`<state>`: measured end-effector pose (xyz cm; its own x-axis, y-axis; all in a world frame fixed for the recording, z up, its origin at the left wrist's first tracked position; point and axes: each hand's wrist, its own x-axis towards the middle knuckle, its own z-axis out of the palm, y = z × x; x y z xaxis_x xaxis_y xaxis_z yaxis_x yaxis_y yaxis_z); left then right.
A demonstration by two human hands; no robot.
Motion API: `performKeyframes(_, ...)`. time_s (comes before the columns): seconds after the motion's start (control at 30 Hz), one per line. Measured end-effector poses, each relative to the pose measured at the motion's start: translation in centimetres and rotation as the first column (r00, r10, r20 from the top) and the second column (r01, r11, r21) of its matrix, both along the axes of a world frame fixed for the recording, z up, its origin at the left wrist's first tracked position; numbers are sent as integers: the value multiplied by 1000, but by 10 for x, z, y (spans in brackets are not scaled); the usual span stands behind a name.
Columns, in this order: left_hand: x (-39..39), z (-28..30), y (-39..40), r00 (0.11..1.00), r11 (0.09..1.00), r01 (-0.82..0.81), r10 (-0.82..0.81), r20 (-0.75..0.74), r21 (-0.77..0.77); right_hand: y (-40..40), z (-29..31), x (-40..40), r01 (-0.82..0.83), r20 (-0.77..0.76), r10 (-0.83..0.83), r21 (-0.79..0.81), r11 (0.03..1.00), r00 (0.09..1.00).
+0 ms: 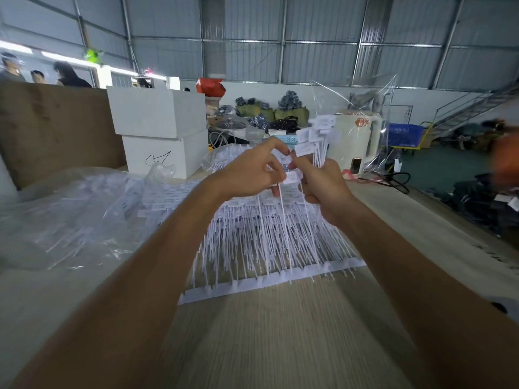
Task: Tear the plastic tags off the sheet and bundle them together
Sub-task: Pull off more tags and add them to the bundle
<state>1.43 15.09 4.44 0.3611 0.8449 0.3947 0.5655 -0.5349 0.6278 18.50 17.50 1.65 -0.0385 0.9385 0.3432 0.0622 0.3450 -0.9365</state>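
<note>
Tags (317, 136) (bundle), right hand (325, 186), one sheet (269, 282)

No readable text. Print on white tags (320, 127) blurred; black scrawl on white box (165, 155) not lettering; blue crate (404, 133) marking illegible.

White plastic tags (269, 234), pale wood-grain table (280, 332), white boxes (157, 110), blue basket (404, 133)
</note>
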Motion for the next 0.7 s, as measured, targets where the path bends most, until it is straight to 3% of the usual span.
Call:
performKeyframes(0.13,-3,3,2,994,990,-81,72,79,117,-6,0,0,-149,76,151,-23,989,986)
performKeyframes(0.23,-7,4,3,984,974,-176,174,23,142,-7,6,6,-220,-20,220,3,975,975)
performKeyframes(0.37,-7,4,0,981,993,-113,109,160,21,-8,10,9,-243,-82,243,19,970,966)
performKeyframes(0.53,-7,3,-2,952,996,-87,84,294,-5,-12,11,2,-237,-46,240,54,970,970)
performKeyframes(0.7,-11,6,2,856,996,11,34,516,-84,-19,18,-8,-200,-16,205,173,965,979)
